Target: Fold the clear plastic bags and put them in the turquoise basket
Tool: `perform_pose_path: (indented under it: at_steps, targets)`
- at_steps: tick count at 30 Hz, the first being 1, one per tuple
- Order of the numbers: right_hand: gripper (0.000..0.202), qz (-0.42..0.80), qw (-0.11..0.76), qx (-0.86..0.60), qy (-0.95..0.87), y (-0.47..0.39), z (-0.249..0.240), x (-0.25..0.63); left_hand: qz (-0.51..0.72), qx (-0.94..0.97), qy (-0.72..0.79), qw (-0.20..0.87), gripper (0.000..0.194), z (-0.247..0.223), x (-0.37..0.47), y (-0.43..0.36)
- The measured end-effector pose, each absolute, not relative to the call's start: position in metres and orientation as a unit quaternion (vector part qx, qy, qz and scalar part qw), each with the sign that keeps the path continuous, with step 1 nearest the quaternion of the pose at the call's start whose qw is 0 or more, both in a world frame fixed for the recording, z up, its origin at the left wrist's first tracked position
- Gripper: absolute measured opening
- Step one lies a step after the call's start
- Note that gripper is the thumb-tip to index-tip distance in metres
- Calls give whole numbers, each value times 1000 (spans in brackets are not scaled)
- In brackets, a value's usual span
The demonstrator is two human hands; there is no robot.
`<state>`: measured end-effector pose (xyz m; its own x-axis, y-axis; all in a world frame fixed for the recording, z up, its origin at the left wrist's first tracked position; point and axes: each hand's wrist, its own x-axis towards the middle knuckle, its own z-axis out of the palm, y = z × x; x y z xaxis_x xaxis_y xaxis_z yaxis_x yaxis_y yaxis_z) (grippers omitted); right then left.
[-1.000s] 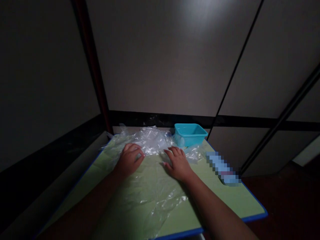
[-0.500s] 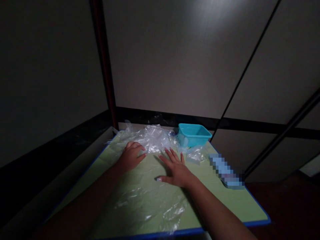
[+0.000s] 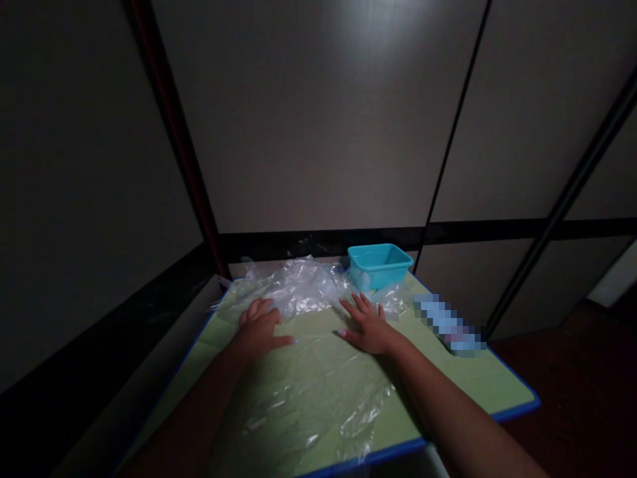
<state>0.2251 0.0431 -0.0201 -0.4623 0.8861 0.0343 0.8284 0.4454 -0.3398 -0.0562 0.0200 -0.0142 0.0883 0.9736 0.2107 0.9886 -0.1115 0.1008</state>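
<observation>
A thin clear plastic sheet point(image 3: 318, 372) lies spread over the yellow-green table top, its far part bunched into a crumpled heap of clear plastic point(image 3: 311, 282). My left hand point(image 3: 261, 328) rests on the left part of the sheet, fingers bent a little and thumb stretched out to the right. On the right, my right hand point(image 3: 367, 324) has its fingers spread, close to the smaller crumpled plastic piece point(image 3: 395, 300). Neither hand grips anything that I can see.
A turquoise plastic basin point(image 3: 383, 272) stands at the far right of the table point(image 3: 478, 388), which has a blue edge. Along the right side lies a blurred-out flat object point(image 3: 450, 325). Dark panels point(image 3: 323, 133) rise behind and to the left.
My right hand has slid to the right over the sheet, so the hands are farther apart. My left thumb is stretched out more. The camera view has tilted slightly.
</observation>
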Motion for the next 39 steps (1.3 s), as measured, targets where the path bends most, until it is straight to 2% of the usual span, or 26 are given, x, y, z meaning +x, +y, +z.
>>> perform_pose_path:
  at_steps: [2,4,12,18,23,28,39]
  targets:
    - [75,132,106,-515,-840,44,-20,225,-94,-754,-650,10,52,-17,-54,20]
    - [75,127,108,-519,-838,44,-21,226,-88,-758,-647,-4,50,-19,-56,21]
    - [65,136,130,-506,-842,48,-25,230,-107,-786,-609,-18,31,-25,-61,23]
    - [61,150,140,-511,-835,52,-25,232,-165,-781,-602,21,5,-13,-51,16]
    - [59,150,163,-510,-831,52,-25,233,-209,-788,-579,25,5,-1,-47,16]
    - [52,148,183,-497,-835,54,-23,234,-242,-818,-521,-19,7,8,-48,15]
    - [46,127,190,-488,-842,57,-26,236,-190,-863,-450,-128,11,13,-42,6]
